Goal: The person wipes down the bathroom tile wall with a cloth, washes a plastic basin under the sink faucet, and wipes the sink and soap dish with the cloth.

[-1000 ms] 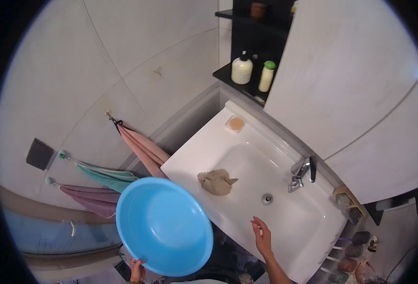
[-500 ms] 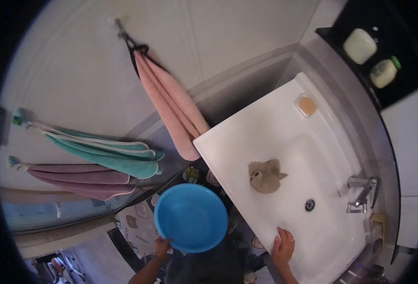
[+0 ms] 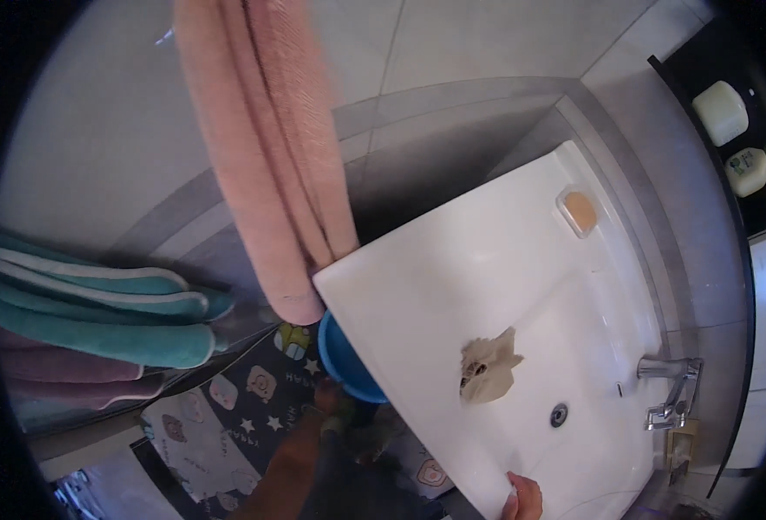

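Observation:
My left hand [image 3: 332, 397] reaches down in the shade beside the sink. It grips the near rim of a blue plastic basin [image 3: 354, 370], which sits low and is partly hidden under the sink's front edge. My right hand [image 3: 524, 497] rests on the front rim of the white sink [image 3: 417, 286], thumb and fingers apart with nothing between them; the lower frame edge cuts it off. A crumpled beige cloth [image 3: 491, 368] lies in the sink, left of the dark round drain [image 3: 559, 415].
A chrome faucet [image 3: 673, 381] stands at the sink's right. Orange soap [image 3: 580, 212] lies in a dish at the far corner. Pink [image 3: 266, 165] and teal [image 3: 105, 303] towels hang at left. Bottles [image 3: 723, 113] stand on a black shelf. A patterned mat [image 3: 253, 416] covers the floor.
The basin has gone down and partly under the sink's front edge, with my left hand at its rim. My view has shifted closer to the pink towel. My right hand stays at the sink's rim.

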The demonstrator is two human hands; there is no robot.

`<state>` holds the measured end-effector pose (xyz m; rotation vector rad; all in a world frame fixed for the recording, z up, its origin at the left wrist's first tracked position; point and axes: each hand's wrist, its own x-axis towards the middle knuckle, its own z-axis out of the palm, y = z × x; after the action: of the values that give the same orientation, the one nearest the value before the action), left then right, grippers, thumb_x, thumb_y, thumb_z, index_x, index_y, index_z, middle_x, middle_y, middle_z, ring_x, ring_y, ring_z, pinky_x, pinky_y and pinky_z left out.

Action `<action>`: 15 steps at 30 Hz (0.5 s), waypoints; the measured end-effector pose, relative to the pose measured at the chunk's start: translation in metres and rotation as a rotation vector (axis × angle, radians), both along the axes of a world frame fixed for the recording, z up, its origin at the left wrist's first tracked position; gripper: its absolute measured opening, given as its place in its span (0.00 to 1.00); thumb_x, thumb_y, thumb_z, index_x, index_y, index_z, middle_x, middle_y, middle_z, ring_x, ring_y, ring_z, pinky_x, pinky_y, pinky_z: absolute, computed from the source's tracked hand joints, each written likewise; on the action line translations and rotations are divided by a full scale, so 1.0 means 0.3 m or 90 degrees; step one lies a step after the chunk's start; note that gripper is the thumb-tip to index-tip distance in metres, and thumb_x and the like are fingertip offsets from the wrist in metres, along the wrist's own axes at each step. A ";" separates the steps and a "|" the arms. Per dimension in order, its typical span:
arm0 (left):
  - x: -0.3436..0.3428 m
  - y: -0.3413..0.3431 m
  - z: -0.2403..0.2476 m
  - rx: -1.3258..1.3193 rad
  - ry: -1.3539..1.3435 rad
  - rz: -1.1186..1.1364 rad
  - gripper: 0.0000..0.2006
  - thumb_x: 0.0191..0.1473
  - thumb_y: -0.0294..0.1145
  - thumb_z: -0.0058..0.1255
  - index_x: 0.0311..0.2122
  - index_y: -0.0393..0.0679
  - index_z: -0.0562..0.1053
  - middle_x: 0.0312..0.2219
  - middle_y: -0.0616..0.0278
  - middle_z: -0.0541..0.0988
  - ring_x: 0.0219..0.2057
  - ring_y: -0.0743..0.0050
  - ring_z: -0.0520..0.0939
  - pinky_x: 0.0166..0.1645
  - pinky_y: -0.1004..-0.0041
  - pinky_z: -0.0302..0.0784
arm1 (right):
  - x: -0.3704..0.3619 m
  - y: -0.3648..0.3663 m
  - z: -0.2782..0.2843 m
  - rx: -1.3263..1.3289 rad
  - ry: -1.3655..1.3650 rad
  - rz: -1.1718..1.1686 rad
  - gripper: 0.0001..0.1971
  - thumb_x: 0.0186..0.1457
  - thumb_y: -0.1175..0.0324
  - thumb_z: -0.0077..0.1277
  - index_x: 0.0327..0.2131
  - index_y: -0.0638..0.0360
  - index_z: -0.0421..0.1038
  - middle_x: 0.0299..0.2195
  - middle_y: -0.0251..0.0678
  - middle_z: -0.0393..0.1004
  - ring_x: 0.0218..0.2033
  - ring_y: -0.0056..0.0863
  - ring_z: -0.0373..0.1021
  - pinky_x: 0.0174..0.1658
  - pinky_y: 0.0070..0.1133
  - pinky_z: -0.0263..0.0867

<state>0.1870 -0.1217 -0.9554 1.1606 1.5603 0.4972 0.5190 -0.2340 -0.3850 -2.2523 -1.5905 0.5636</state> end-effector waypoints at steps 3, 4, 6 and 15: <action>0.156 0.045 -0.038 0.109 -0.082 -0.067 0.24 0.47 0.36 0.54 0.49 0.39 0.67 0.47 0.55 0.72 0.48 0.53 0.72 0.49 0.60 0.70 | -0.004 -0.010 0.011 -0.007 -0.012 -0.014 0.19 0.63 0.60 0.37 0.48 0.63 0.68 0.44 0.50 0.70 0.45 0.47 0.65 0.50 0.34 0.60; 0.160 0.040 -0.035 0.316 0.140 -0.366 0.28 0.49 0.35 0.53 0.55 0.40 0.61 0.46 0.54 0.72 0.49 0.55 0.71 0.52 0.62 0.68 | 0.001 -0.019 0.009 0.002 -0.021 -0.018 0.18 0.63 0.60 0.37 0.48 0.63 0.68 0.44 0.50 0.69 0.45 0.47 0.65 0.50 0.34 0.60; 0.078 0.047 -0.011 0.159 0.072 -0.536 0.28 0.51 0.37 0.53 0.55 0.39 0.61 0.47 0.53 0.71 0.51 0.55 0.70 0.54 0.63 0.67 | -0.003 -0.014 0.008 0.024 0.011 -0.009 0.18 0.62 0.60 0.40 0.49 0.61 0.68 0.45 0.49 0.69 0.45 0.47 0.65 0.50 0.34 0.60; 0.303 0.089 1.427 -0.445 -0.491 -0.996 0.18 0.57 0.38 0.51 0.49 0.40 0.71 0.40 0.59 0.78 0.43 0.72 0.76 0.51 0.73 0.70 | 0.022 -0.024 0.066 0.004 -0.001 -0.084 0.17 0.56 0.63 0.45 0.47 0.57 0.70 0.44 0.48 0.70 0.44 0.47 0.65 0.49 0.34 0.60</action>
<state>0.2779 -0.0949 -0.5273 1.0598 -0.1189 -0.5819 0.5258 -0.2411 -0.3653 -2.3319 -1.4285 0.5206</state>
